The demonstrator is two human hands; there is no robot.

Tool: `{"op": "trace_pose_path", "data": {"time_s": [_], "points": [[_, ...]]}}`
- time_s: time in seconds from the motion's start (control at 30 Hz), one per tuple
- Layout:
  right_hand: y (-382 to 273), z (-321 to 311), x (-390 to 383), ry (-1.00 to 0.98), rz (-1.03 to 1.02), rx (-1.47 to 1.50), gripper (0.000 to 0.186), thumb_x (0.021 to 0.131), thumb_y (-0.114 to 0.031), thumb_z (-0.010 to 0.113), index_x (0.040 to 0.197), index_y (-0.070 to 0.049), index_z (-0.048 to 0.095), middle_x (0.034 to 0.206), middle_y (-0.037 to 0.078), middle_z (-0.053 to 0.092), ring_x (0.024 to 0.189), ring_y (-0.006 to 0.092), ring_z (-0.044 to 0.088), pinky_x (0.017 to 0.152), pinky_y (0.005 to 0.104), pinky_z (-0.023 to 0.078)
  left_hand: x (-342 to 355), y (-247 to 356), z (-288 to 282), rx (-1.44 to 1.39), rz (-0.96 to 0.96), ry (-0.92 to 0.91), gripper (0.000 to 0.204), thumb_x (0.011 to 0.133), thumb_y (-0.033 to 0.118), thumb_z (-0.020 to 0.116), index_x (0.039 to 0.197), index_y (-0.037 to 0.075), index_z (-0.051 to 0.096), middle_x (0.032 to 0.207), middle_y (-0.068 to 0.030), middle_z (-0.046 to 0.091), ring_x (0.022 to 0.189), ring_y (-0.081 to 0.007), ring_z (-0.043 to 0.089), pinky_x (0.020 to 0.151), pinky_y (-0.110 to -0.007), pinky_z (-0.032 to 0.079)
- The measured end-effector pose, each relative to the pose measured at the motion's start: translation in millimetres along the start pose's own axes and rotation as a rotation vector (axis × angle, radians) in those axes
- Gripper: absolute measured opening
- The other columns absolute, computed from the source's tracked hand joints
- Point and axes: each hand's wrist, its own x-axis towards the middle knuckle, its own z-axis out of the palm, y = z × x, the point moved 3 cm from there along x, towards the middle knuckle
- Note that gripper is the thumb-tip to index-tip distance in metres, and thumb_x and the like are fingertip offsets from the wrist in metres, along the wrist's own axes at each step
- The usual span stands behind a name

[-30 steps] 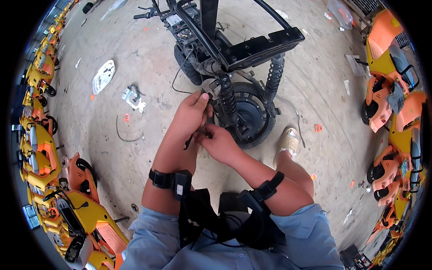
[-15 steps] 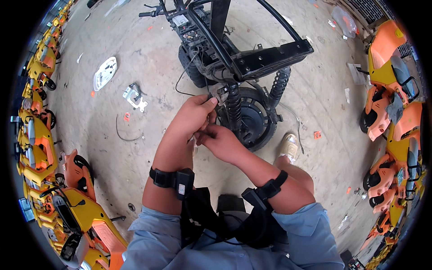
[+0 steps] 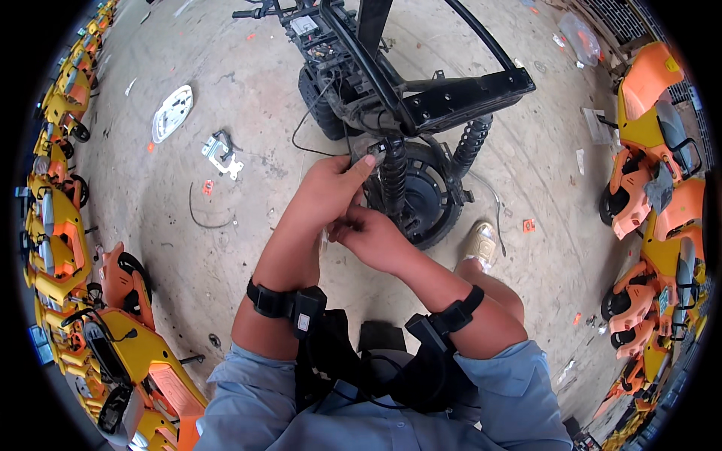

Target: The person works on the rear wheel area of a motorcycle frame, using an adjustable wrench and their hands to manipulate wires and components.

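Observation:
A stripped black scooter frame (image 3: 459, 101) stands in front of me, with a rear wheel (image 3: 432, 197) and two coil shock absorbers, the nearer one (image 3: 392, 180) beside my hands. My left hand (image 3: 331, 188) is closed, its thumb pressed against a small greyish part (image 3: 377, 150) next to that shock's upper end. The part's kind is unclear. Just below, my right hand (image 3: 367, 234) has its fingers curled in a pinch under the left palm. What it holds, if anything, is hidden.
A white oval panel (image 3: 173, 114), a metal bracket (image 3: 223, 155) and a black cable (image 3: 197, 210) lie on the concrete floor to the left. Rows of yellow and orange scooters (image 3: 143, 353) line both sides. A clear plastic bag (image 3: 579, 37) lies far right.
My left hand has shifted slightly right, its thumb further along the greyish part. The right hand stays almost in place. The view has shifted slightly.

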Motion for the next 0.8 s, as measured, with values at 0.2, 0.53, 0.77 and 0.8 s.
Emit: {"op": "trace_pose_path", "data": {"time_s": [0.2,0.53,0.77,0.8], "points": [[-2.3,-2.7,1.6,-0.005,0.022,-0.044,0.022,0.094,-0.018,0.063,0.107,-0.002,0.07,0.096,0.011,0.072,0.088,0.0212,0.069,0.08,0.0338,0.053,-0.1,0.1,2.3,-0.042,0.05,-0.015,0.042,0.101,0.042,0.06,0.086,0.002,0.063,0.064,-0.0017,0.058,0.046,-0.0066,0.046,0.042,-0.025,0.035],[-2.4,0.5,4.0,0.0,0.002,-0.026,0.02,0.093,-0.016,0.064,0.107,-0.002,0.07,0.097,0.009,0.072,0.088,0.0203,0.069,0.08,0.0331,0.053,-2.3,-3.5,-0.8,-0.224,0.013,-0.089,0.033,0.104,0.03,0.055,0.089,0.002,0.064,0.068,-0.0032,0.06,0.048,-0.0061,0.046,0.045,-0.024,0.036],[-18.8,9.2,-4.5,-0.317,0.149,-0.031,0.032,0.096,-0.025,0.062,0.118,-0.003,0.068,0.112,0.009,0.071,0.103,0.0182,0.065,0.089,0.0338,0.051,-10.6,7.1,-0.3,-0.004,0.008,-0.051,0.037,0.102,0.037,0.059,0.092,0.002,0.064,0.069,-0.0026,0.061,0.049,-0.0068,0.046,0.045,-0.025,0.036],[-23.9,10.3,-7.7,-0.353,0.163,-0.016,0.034,0.096,-0.026,0.062,0.12,-0.004,0.068,0.113,0.009,0.071,0.105,0.0174,0.064,0.089,0.0333,0.05,-9.1,6.1,-0.3,-0.025,0.012,-0.062,0.036,0.102,0.036,0.059,0.092,0.002,0.064,0.069,-0.0027,0.061,0.048,-0.0068,0.046,0.045,-0.025,0.036]]}}
